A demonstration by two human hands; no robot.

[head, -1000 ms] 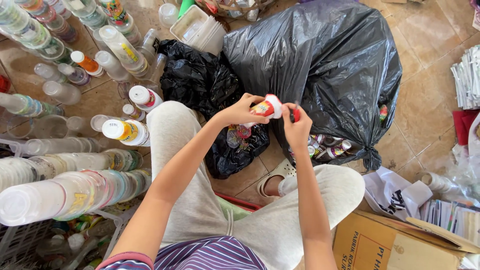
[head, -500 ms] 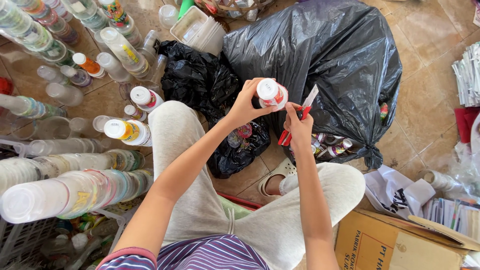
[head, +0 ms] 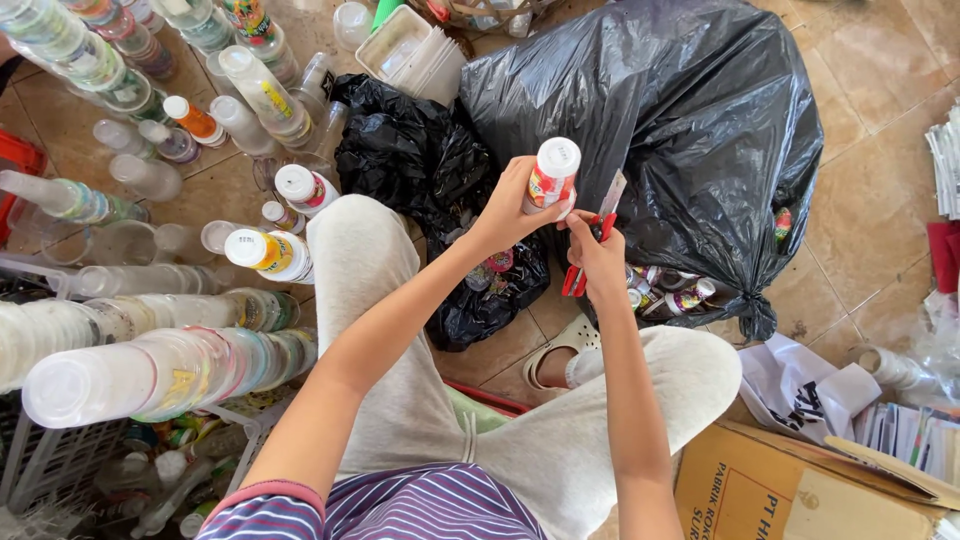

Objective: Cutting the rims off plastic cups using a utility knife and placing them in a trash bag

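With the left hand (head: pixel 505 212) wrapped around the small white-capped bottle (head: pixel 551 175), held upright just above the right hand (head: pixel 597 252), which pinches a red-handled cutter (head: pixel 592 250), the blade should probably meet the label shallowly, angled away from the holding fingers.

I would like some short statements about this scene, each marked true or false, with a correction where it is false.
1. The left hand holds a small white bottle upright. True.
2. The right hand is empty. False: it grips a red-handled cutter.
3. A big black bag lies on the floor in front of the person. True.
4. The bottle in hand has no cap. False: a white cap closes its top.
5. Stacked clear cups lie at the person's left. True.
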